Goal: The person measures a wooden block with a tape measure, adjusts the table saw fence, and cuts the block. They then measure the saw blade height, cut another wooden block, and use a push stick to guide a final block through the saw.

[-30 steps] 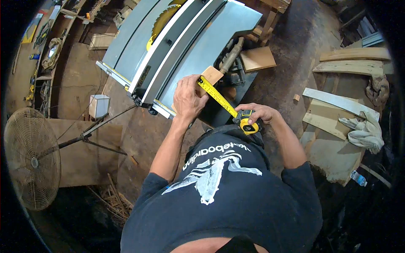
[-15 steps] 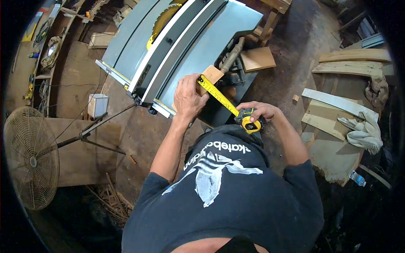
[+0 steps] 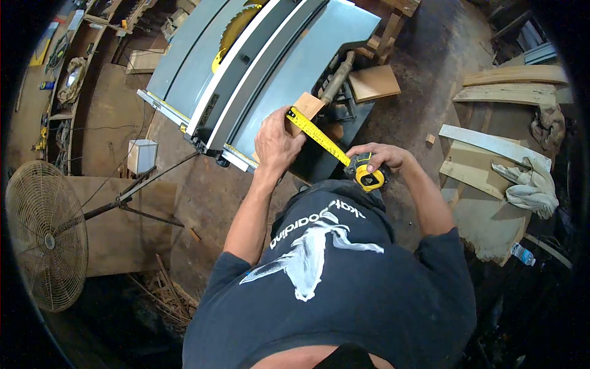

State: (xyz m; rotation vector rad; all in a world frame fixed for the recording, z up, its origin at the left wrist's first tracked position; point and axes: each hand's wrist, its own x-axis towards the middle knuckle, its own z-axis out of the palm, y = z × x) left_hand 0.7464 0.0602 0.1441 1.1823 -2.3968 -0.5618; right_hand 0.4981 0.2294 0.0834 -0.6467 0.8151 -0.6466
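Observation:
My right hand [image 3: 382,156] is wrapped round the black and yellow case of a tape measure [image 3: 369,178], close to my waist. Its yellow blade [image 3: 319,136] is drawn out up and to the left. The blade's end lies against a small wooden block [image 3: 307,106] at the front edge of the table saw [image 3: 289,80]. My left hand [image 3: 276,140] is closed on that block, its fingers beside the end of the blade. Part of the block is hidden under the hand.
Behind the fence rises the toothed saw blade [image 3: 236,31]. A square wooden board [image 3: 373,83] lies right of the saw. A large round fan [image 3: 48,237] stands at left. Planks [image 3: 510,92] and a pale cloth [image 3: 530,190] lie at right, near a plastic bottle [image 3: 522,254].
My right hand and the tape case have shifted very slightly to the right. My left hand stays at the block. The view has moved a little.

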